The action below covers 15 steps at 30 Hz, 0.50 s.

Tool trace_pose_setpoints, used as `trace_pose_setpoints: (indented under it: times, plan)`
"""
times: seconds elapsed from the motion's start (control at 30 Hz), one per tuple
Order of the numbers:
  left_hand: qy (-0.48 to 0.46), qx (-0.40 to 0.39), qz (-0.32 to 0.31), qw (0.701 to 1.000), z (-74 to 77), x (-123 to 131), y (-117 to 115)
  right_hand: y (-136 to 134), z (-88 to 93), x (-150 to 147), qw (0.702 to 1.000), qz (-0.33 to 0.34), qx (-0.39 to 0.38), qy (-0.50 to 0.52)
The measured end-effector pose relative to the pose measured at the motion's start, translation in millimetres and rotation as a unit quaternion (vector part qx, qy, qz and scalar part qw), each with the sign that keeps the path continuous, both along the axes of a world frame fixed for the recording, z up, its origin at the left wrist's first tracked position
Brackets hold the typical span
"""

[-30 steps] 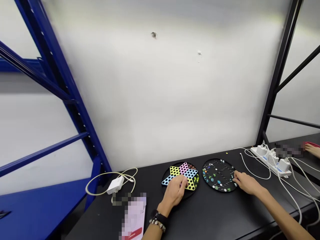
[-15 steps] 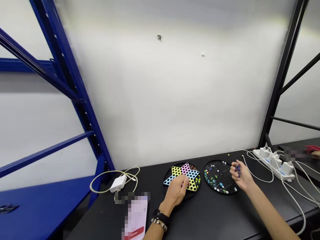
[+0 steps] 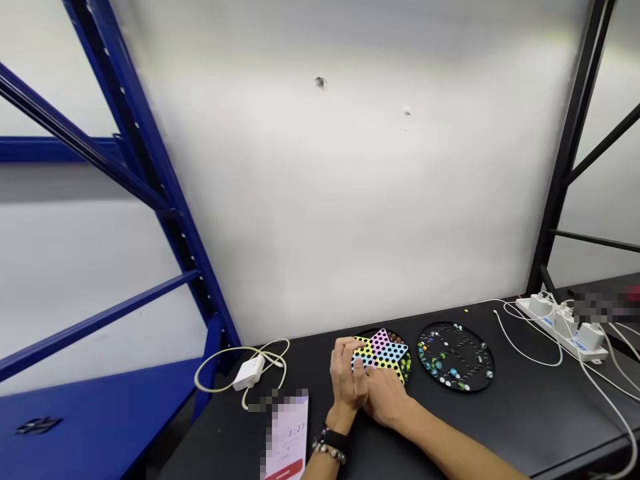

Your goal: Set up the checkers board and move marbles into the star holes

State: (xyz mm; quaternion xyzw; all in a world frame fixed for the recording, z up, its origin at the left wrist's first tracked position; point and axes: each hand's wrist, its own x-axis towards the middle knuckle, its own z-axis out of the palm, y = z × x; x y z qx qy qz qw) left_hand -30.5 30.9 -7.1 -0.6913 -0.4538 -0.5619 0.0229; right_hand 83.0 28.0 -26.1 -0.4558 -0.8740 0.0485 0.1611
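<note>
A Chinese checkers board (image 3: pixel 395 366) with a pink, yellow and blue star full of holes lies on the black table. My left hand (image 3: pixel 346 375) is at its left side, fingers curled over the edge of the star; whatever they hold is hidden. Pressed against it is my right hand (image 3: pixel 386 398), closed at the board's near edge, back of the hand up. The dark blue marbles it carried are out of sight behind the fingers. Yellow-green marbles (image 3: pixel 405 365) show beside the star. To the right lies a round black tray (image 3: pixel 467 353) with glass marbles (image 3: pixel 437 365) around its rim.
A phone (image 3: pixel 287 437) lies at the front left, near a white charger (image 3: pixel 249 373) with a looped cable. A power strip (image 3: pixel 557 330) with plugs and trailing white cables lies at the right. Blue shelf uprights (image 3: pixel 165 200) stand left, against a white wall (image 3: pixel 350 200).
My right hand has moved left from beside the round tray to the board and now meets my left hand. My left fingers have risen over the star's left side. The view has shifted slightly.
</note>
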Motion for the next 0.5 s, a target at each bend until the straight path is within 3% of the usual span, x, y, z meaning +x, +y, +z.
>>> trace_pose_setpoints:
  times: [0.13, 0.5]
  plan:
    - [0.0, -0.01, -0.009, 1.0, 1.6, 2, -2, -4, -12.0, 15, 0.998, 0.053, 0.043, -0.018]
    - [0.02, 0.004, -0.055, 0.998, 0.4, 7, -1, -8, -14.9, 20, 0.995, 0.049, 0.087, -0.019]
